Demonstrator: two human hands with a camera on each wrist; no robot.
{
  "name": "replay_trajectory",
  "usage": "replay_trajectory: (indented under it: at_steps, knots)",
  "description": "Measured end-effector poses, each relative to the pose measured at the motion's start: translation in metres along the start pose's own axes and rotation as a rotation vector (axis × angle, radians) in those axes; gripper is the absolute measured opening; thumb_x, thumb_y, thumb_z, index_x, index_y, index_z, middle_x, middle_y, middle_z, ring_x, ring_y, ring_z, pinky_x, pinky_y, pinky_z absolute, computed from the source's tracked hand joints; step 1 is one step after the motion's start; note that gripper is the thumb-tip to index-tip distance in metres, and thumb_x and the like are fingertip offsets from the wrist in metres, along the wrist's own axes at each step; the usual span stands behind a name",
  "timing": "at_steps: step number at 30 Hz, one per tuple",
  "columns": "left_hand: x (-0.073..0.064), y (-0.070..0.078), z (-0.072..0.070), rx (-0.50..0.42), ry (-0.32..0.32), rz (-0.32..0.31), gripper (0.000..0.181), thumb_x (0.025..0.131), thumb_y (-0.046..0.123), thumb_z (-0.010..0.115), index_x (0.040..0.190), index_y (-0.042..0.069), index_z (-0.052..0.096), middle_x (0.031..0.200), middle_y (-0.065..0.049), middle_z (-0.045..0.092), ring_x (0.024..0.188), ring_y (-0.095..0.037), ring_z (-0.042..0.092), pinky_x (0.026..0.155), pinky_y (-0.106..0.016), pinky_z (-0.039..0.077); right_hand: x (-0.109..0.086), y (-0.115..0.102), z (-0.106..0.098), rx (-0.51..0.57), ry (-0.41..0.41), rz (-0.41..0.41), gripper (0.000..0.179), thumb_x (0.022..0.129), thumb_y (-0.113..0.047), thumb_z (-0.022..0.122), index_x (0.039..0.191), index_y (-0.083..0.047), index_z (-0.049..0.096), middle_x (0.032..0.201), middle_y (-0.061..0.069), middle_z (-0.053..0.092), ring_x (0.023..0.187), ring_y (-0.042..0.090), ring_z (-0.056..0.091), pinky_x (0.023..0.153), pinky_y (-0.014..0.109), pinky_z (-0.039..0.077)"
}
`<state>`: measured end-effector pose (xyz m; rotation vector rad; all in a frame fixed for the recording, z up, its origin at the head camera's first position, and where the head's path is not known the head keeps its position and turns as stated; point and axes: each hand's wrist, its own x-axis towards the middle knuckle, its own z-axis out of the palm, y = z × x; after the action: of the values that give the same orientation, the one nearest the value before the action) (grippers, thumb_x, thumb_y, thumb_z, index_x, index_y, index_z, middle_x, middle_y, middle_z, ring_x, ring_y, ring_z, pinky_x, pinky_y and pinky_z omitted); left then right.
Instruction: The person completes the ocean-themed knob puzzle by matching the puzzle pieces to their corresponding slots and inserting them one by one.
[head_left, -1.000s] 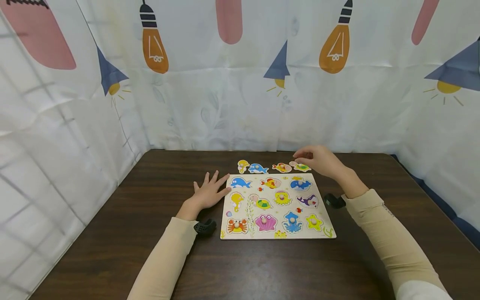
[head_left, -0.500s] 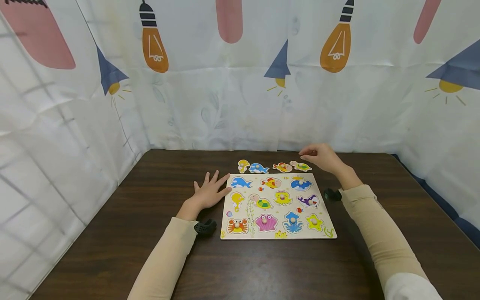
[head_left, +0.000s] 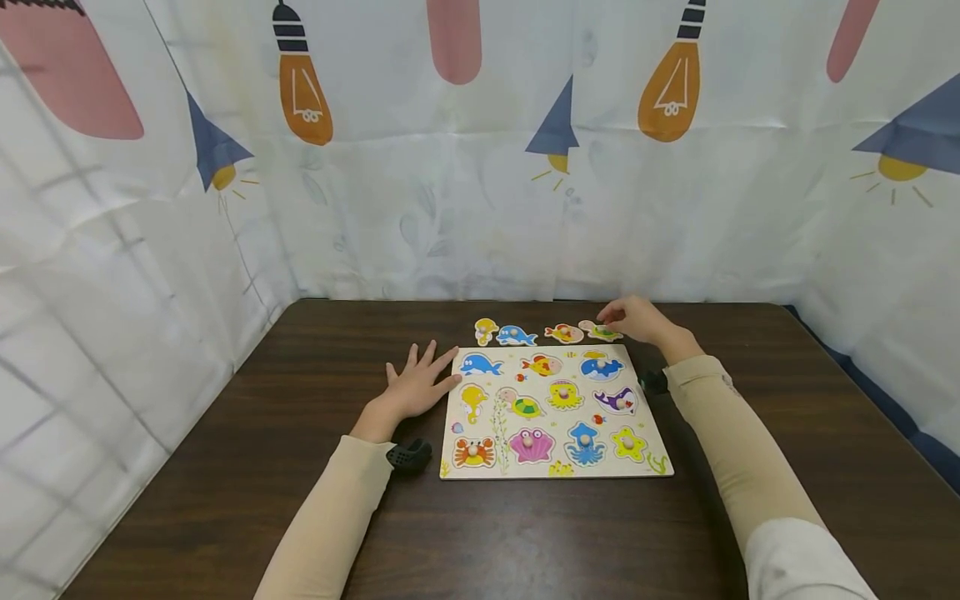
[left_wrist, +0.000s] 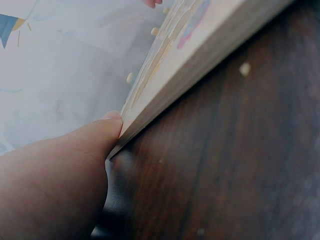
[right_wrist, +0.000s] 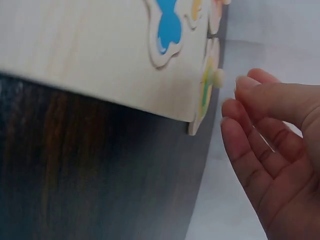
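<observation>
Hands, two, well apart. Left hand (head_left: pixel 415 390): fingers spread, touching the board (head_left: pixel 615 471) at its far left corner. Right hand (head_left: pixel 639 320): fingers loosely bent, tips just short of the knob (right_wrist: pixel 218 78) on the turtle (head_left: pixel 600 332). Turtle: on the table (head_left: pixel 480 542), beyond the board's far edge, near its right corner. Fish (head_left: pixel 564 334): just beside it (touching or not, I cannot tell from here). Whale (head_left: pixel 517 336), seahorse (head_left: pixel 485 332): farther left, same row. Board: flat, knobbed pieces seated. Table: dark brown. Curtain (head_left: pixel 465 217): white, lamp-printed, behind.
</observation>
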<state>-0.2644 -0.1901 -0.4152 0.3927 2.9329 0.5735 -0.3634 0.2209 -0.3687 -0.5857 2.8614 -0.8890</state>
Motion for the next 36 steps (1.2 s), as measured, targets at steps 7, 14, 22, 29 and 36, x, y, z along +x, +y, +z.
replay_trajectory:
  at_steps: [7, 14, 22, 29, 36]
  knots:
    - [0.0, 0.001, -0.001, 0.002, -0.002, -0.002, 0.068, 0.108, 0.053, 0.044, 0.166, 0.023, 0.024, 0.17, -0.02, 0.007, 0.153, -0.05, -0.004, 0.108, -0.081, -0.006, 0.008, 0.0, 0.001, -0.064, -0.02, 0.054, 0.022, 0.101, -0.003, 0.063, 0.119, 0.009, 0.07, 0.114, 0.024, 0.069, 0.105, 0.038, 0.064, 0.092, 0.05, 0.053]
    - [0.0, 0.001, -0.001, 0.005, 0.0, 0.002, 0.068, 0.108, 0.053, 0.043, 0.166, 0.023, 0.024, 0.17, -0.021, 0.007, 0.152, -0.05, -0.004, 0.108, -0.081, -0.006, 0.013, -0.004, 0.002, -0.121, -0.029, 0.085, 0.024, 0.099, -0.007, 0.067, 0.117, 0.009, 0.071, 0.113, 0.024, 0.069, 0.102, 0.037, 0.064, 0.089, 0.049, 0.054]
    - [0.001, 0.0, -0.001, 0.004, -0.005, 0.002, 0.068, 0.108, 0.052, 0.043, 0.166, 0.023, 0.023, 0.17, -0.021, 0.006, 0.152, -0.05, -0.005, 0.107, -0.081, -0.006, 0.017, -0.007, 0.005, -0.122, -0.042, 0.148, 0.024, 0.101, -0.008, 0.065, 0.118, 0.008, 0.071, 0.114, 0.023, 0.07, 0.097, 0.032, 0.065, 0.085, 0.044, 0.056]
    - [0.0, 0.001, -0.002, -0.006, -0.002, 0.002, 0.068, 0.108, 0.051, 0.044, 0.166, 0.022, 0.024, 0.169, -0.022, 0.007, 0.152, -0.051, -0.005, 0.107, -0.082, -0.006, 0.018, -0.009, 0.006, -0.112, -0.054, 0.156, 0.022, 0.101, -0.006, 0.065, 0.117, 0.007, 0.073, 0.11, 0.021, 0.071, 0.094, 0.03, 0.066, 0.083, 0.042, 0.057]
    - [0.001, 0.002, -0.002, -0.01, -0.01, 0.001, 0.068, 0.108, 0.052, 0.044, 0.166, 0.023, 0.023, 0.17, -0.022, 0.006, 0.152, -0.05, -0.006, 0.107, -0.081, -0.007, 0.017, -0.005, 0.009, -0.111, -0.045, 0.158, 0.022, 0.101, -0.006, 0.064, 0.116, 0.007, 0.073, 0.109, 0.021, 0.071, 0.094, 0.03, 0.064, 0.084, 0.043, 0.056]
